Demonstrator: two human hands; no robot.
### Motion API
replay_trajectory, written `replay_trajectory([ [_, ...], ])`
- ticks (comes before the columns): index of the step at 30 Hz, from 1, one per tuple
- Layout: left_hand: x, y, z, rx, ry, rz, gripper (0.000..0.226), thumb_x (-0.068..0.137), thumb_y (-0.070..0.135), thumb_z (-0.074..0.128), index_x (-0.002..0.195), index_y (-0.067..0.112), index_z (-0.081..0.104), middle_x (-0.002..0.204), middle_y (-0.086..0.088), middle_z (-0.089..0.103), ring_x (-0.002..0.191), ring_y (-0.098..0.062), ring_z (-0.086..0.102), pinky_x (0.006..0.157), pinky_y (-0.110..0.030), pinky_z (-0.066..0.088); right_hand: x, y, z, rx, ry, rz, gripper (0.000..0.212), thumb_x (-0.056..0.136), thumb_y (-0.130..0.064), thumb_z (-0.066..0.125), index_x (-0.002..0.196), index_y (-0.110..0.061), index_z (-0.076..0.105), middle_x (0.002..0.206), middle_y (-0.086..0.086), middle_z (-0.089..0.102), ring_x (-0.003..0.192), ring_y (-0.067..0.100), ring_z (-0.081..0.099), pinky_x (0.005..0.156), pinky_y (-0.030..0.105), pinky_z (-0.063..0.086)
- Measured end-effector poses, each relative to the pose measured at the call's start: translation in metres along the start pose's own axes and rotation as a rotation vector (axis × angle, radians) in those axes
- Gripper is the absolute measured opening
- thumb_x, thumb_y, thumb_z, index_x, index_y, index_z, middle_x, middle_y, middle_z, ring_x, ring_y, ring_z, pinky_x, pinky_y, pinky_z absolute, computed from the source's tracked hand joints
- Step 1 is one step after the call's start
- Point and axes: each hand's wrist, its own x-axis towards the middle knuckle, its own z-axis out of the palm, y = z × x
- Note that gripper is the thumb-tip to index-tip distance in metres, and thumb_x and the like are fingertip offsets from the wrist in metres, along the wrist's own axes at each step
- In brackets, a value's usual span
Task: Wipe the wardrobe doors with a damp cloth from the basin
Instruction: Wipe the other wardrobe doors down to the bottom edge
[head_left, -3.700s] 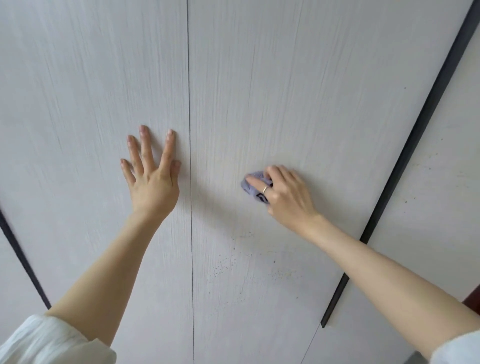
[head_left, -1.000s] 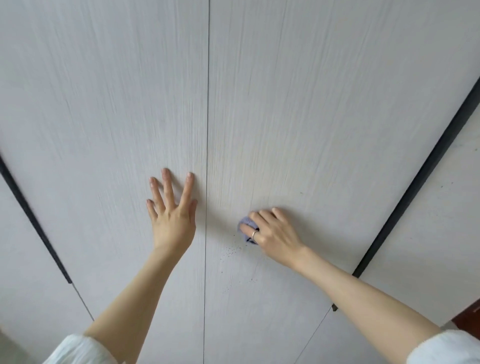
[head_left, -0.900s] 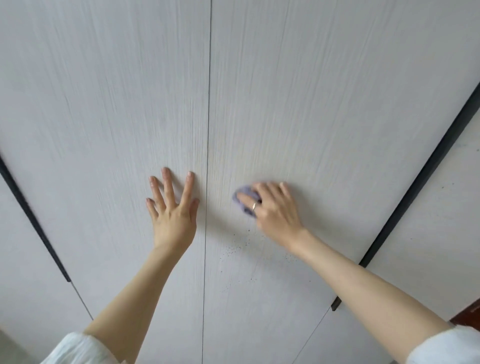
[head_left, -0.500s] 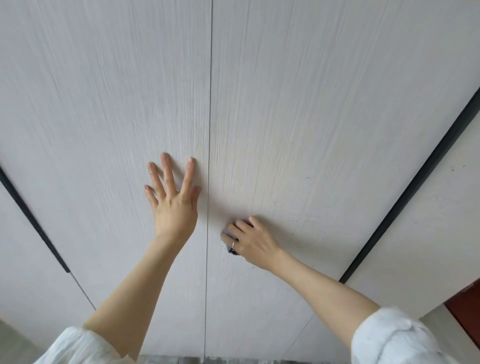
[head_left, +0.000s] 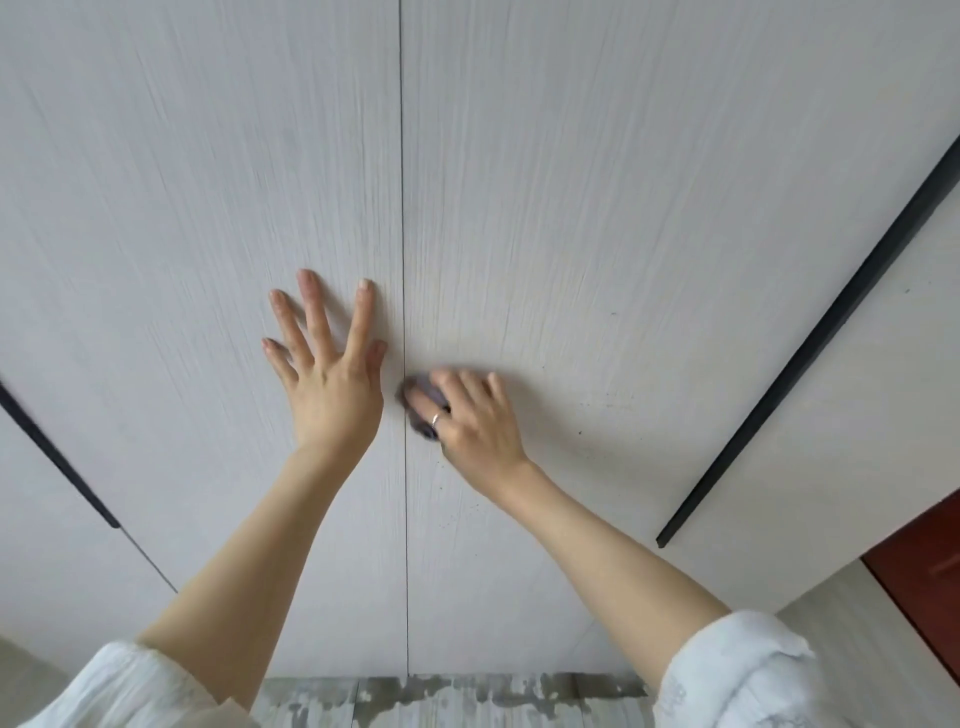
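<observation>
Cloth (head_left: 422, 402), bunched under the curled right hand (head_left: 475, 418), has swung back up beside the seam, scrubbing on; left hand (head_left: 332, 379) stays spread flat, empty.

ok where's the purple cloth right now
The small purple cloth is under the right hand, pressed on the right pale wood-grain wardrobe door, just right of the centre seam.

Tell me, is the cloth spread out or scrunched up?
Scrunched up: the cloth is a small wad under the right hand, pressed on the door.
</observation>
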Motion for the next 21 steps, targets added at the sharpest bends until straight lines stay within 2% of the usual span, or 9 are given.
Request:
replay_trajectory([
  [2,0.001,-0.002,0.0,0.013,0.009,0.016,0.06,0.1,0.023,0.042,0.15,0.027,0.01,0.156,-0.022,-0.004,0.14,-0.049,-0.008,0.105,-0.071,0.008,-0.034,-0.003,0.008,-0.047,-0.174,-0.074,0.046,0.086,-0.002,0.03,0.087,-0.019,0.073,0.08,-0.001,0.064,0.065,0.019,0.057,0.058,0.026,0.04],
  [3,0.0,-0.003,0.001,0.016,0.016,0.023,0.059,0.1,0.023,0.042,0.15,0.026,0.011,0.156,-0.022,-0.004,0.14,-0.049,-0.008,0.105,-0.071,0.008,-0.048,-0.001,0.01,-0.062,-0.224,-0.083,0.045,0.087,-0.003,0.031,0.083,-0.02,0.072,0.077,-0.003,0.063,0.064,0.017,0.057,0.058,0.025,0.04],
  [5,0.0,-0.004,0.002,0.02,0.02,0.03,0.057,0.1,0.024,0.04,0.15,0.026,0.012,0.156,-0.022,-0.004,0.139,-0.05,-0.007,0.106,-0.071,0.007,-0.062,0.009,0.007,-0.074,-0.25,-0.076,0.026,0.077,-0.002,0.055,0.083,-0.021,0.072,0.077,-0.002,0.063,0.066,0.018,0.058,0.061,0.028,0.036],
  [7,-0.001,-0.004,0.003,0.013,0.024,0.024,0.059,0.1,0.023,0.04,0.15,0.027,0.008,0.156,-0.021,-0.005,0.139,-0.05,-0.009,0.106,-0.071,0.005,-0.057,0.025,-0.002,-0.051,-0.159,-0.032,0.028,0.067,-0.001,0.07,0.089,-0.019,0.072,0.081,0.003,0.063,0.068,0.022,0.059,0.063,0.033,0.029],
  [9,-0.001,-0.003,0.004,-0.001,0.02,0.011,0.06,0.101,0.022,0.038,0.149,0.03,0.003,0.156,-0.02,-0.007,0.14,-0.048,-0.011,0.107,-0.07,0.003,-0.034,0.043,-0.021,-0.073,-0.032,0.08,0.03,0.065,-0.004,0.074,0.093,-0.016,0.072,0.085,0.007,0.064,0.071,0.024,0.061,0.063,0.035,0.027],
  [12,-0.003,-0.002,0.003,-0.02,0.005,0.0,0.059,0.102,0.022,0.036,0.149,0.033,0.003,0.156,-0.018,-0.01,0.14,-0.046,-0.014,0.107,-0.069,0.001,0.005,0.068,-0.049,-0.123,0.199,0.325,0.025,0.073,-0.005,0.064,0.095,-0.014,0.07,0.091,0.01,0.063,0.077,0.025,0.056,0.065,0.034,0.03],
  [15,-0.003,-0.001,0.004,-0.032,0.005,0.002,0.058,0.102,0.022,0.036,0.15,0.033,0.004,0.156,-0.018,-0.01,0.14,-0.046,-0.014,0.107,-0.069,-0.001,0.005,0.07,-0.049,-0.092,0.264,0.401,0.021,0.076,-0.003,0.058,0.092,-0.011,0.07,0.09,0.012,0.06,0.076,0.025,0.053,0.066,0.035,0.038],
  [17,-0.003,-0.002,0.004,-0.026,0.006,-0.009,0.058,0.101,0.022,0.037,0.15,0.032,0.005,0.156,-0.018,-0.009,0.14,-0.046,-0.013,0.107,-0.069,-0.001,-0.023,0.057,-0.036,-0.061,0.169,0.317,0.022,0.07,0.002,0.061,0.086,-0.01,0.072,0.083,0.013,0.06,0.068,0.029,0.056,0.059,0.033,0.044],
  [21,-0.002,-0.005,0.006,-0.017,0.019,0.005,0.057,0.101,0.022,0.038,0.15,0.032,0.01,0.156,-0.018,-0.008,0.14,-0.047,-0.012,0.107,-0.068,-0.002,-0.09,0.052,-0.021,-0.099,-0.18,0.082,0.025,0.06,0.004,0.074,0.075,-0.015,0.07,0.067,0.006,0.054,0.056,0.024,0.053,0.054,0.029,0.038],
])
